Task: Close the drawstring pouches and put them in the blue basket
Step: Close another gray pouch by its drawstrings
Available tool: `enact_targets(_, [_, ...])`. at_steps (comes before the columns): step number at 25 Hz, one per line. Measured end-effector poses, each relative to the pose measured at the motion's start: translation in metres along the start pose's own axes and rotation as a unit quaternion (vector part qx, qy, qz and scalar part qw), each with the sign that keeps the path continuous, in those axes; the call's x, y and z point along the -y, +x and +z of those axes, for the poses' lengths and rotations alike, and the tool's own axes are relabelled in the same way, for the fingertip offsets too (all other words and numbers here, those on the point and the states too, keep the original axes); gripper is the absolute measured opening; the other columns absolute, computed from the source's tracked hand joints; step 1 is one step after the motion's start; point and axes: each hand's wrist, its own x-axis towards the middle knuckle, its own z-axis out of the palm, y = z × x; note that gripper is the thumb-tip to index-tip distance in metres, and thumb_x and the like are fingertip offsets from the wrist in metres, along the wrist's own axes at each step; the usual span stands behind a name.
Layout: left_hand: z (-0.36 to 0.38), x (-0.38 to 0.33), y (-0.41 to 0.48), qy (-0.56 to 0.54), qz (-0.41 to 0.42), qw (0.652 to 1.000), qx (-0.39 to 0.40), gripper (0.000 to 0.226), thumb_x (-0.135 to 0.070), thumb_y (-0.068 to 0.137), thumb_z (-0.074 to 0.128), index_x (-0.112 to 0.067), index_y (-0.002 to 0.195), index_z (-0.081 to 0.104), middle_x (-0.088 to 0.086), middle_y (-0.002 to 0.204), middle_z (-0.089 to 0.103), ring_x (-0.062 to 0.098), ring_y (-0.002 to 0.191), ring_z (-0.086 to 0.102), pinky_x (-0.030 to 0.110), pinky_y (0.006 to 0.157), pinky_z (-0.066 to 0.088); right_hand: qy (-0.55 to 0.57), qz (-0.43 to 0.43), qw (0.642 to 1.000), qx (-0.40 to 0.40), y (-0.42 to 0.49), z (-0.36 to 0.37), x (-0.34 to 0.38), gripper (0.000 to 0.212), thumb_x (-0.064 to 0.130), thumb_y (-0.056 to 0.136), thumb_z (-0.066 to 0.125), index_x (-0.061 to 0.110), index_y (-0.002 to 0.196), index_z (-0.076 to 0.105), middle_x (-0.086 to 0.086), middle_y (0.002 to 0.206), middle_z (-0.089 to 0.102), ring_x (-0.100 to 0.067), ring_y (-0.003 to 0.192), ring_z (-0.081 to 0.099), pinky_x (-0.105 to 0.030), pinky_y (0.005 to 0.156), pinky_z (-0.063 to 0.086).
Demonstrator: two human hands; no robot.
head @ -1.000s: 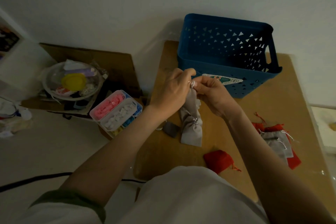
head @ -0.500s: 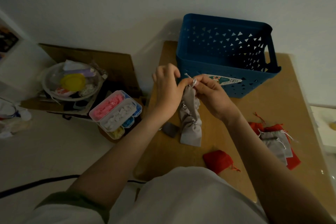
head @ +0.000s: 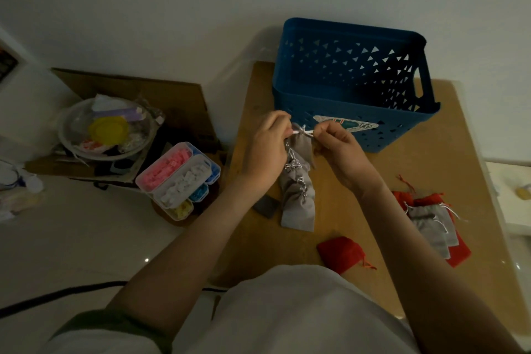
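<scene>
**Two hands draw a grey pouch shut in front of the blue basket**

We see the left hand and the right hand each pinching one end of a white drawstring between thumb and fingertips. The cord is stretched taut between them. Its middle sits at the gathered mouth of a grey pouch, held up just in front of the blue basket. The basket stands at the back of the wooden table, and we cannot make out anything in its dim interior.

Below the hands, more grey pouches trail down onto the table in a line, with silvery cords showing between them. We cannot tell whether they are tied together or only overlapping. Beside them lies a small dark object. Nearer the body rests a single red pouch, and a loose pile of red and grey pouches waits well off to the right.

Closing looks nearly done for this pouch, and the drop into the basket is not yet made. The thin cord could slip out of either pinch. An uneven pull might leave the mouth gaping. If the cords below are tangled, lifting this pouch could drag the others along or sweep them off the table edge.
</scene>
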Motion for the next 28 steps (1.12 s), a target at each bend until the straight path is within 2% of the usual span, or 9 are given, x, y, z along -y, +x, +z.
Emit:
enact_targets(5, [0.014, -0.001, 0.004, -0.111, -0.049, 0.979, 0.162, 0.012, -0.005, 0.094, 0.051, -0.002, 0.084, 0.056, 0.011, 0.135, 0.054, 0.023, 0.136, 0.035, 0.026, 0.109, 0.026, 0.025, 0.028, 0.999, -0.022, -0.007, -0.015, -0.013, 0.017, 0.012, 0.099, 0.042, 0.011, 0.086, 0.052, 0.001, 0.074, 0.053, -0.009, 0.065, 0.051, -0.021, 0.060, 0.043])
enact_targets(7, [0.024, -0.004, 0.007, -0.120, -0.088, 0.967, 0.207, 0.013, -0.011, 0.096, 0.051, -0.009, 0.083, 0.052, 0.008, 0.124, 0.059, 0.019, 0.126, 0.046, 0.027, 0.100, 0.036, 0.051, 0.050, 0.997, -0.021, -0.012, -0.025, -0.015, 0.014, 0.023, 0.097, 0.045, 0.012, 0.096, 0.054, -0.002, 0.082, 0.057, -0.011, 0.069, 0.055, -0.021, 0.060, 0.045])
enact_targets(8, [0.029, -0.006, 0.007, -0.123, -0.113, 0.961, 0.220, 0.013, -0.014, 0.097, 0.049, -0.012, 0.084, 0.050, 0.004, 0.107, 0.062, 0.015, 0.107, 0.055, 0.023, 0.085, 0.041, 0.047, 0.067, 0.997, -0.014, -0.013, -0.029, -0.016, 0.019, 0.029, 0.093, 0.049, 0.014, 0.103, 0.055, -0.004, 0.090, 0.060, -0.014, 0.076, 0.059, -0.023, 0.064, 0.048])
enact_targets(9, [0.034, -0.008, 0.007, -0.124, -0.136, 0.956, 0.229, 0.014, -0.017, 0.098, 0.048, -0.014, 0.085, 0.049, -0.001, 0.091, 0.058, 0.011, 0.087, 0.056, 0.020, 0.070, 0.040, 0.026, 0.088, 0.996, -0.004, -0.014, -0.034, -0.019, 0.026, 0.032, 0.089, 0.053, 0.018, 0.111, 0.055, -0.006, 0.099, 0.062, -0.017, 0.084, 0.063, -0.025, 0.070, 0.052])
enact_targets(11, [0.047, -0.009, 0.008, -0.124, -0.170, 0.947, 0.243, 0.014, -0.021, 0.099, 0.046, -0.015, 0.087, 0.048, -0.002, 0.081, 0.053, 0.011, 0.075, 0.051, 0.017, 0.058, 0.036, -0.052, 0.129, 0.990, 0.013, -0.015, -0.043, -0.029, 0.033, 0.030, 0.084, 0.062, 0.019, 0.115, 0.055, -0.007, 0.107, 0.064, -0.020, 0.092, 0.066, -0.030, 0.078, 0.055])
enact_targets(15, [0.067, -0.002, 0.010, -0.131, -0.202, 0.917, 0.319, 0.013, -0.025, 0.098, 0.049, -0.012, 0.098, 0.053, 0.006, 0.098, 0.059, 0.015, 0.088, 0.057, 0.014, 0.063, 0.040, -0.144, 0.160, 0.976, -0.026, -0.011, -0.067, -0.053, 0.016, 0.019, 0.089, 0.064, 0.010, 0.102, 0.061, -0.006, 0.090, 0.065, -0.018, 0.080, 0.062, -0.026, 0.069, 0.051])
enact_targets(20, [0.079, 0.018, 0.011, -0.100, -0.292, 0.885, 0.348, 0.012, -0.027, 0.099, 0.047, -0.018, 0.106, 0.051, -0.006, 0.099, 0.053, 0.002, 0.083, 0.050, 0.014, 0.062, 0.037, -0.077, 0.142, 0.982, -0.100, 0.013, -0.101, -0.082, 0.023, 0.014, 0.097, 0.051, -0.006, 0.108, 0.058, -0.010, 0.087, 0.064, -0.014, 0.073, 0.063, -0.024, 0.062, 0.052])
enact_targets(25, [0.097, 0.034, 0.013, -0.084, -0.357, 0.866, 0.340, 0.014, -0.024, 0.099, 0.046, -0.018, 0.110, 0.052, 0.003, 0.107, 0.060, 0.014, 0.096, 0.058, 0.031, 0.081, 0.050, -0.055, 0.194, 0.977, -0.063, 0.049, -0.115, -0.107, 0.024, 0.014, 0.101, 0.041, -0.001, 0.114, 0.054, -0.010, 0.095, 0.063, -0.019, 0.082, 0.063, -0.026, 0.069, 0.053])
enact_targets(28, [0.108, 0.038, 0.016, -0.072, -0.359, 0.866, 0.340, 0.011, -0.020, 0.098, 0.046, -0.019, 0.107, 0.052, 0.002, 0.109, 0.059, 0.014, 0.096, 0.057, 0.031, 0.082, 0.050, -0.114, 0.199, 0.963, -0.139, 0.063, -0.119, -0.120, 0.026, 0.017, 0.099, 0.048, 0.007, 0.122, 0.053, -0.008, 0.112, 0.062, -0.024, 0.102, 0.060, -0.036, 0.087, 0.053])
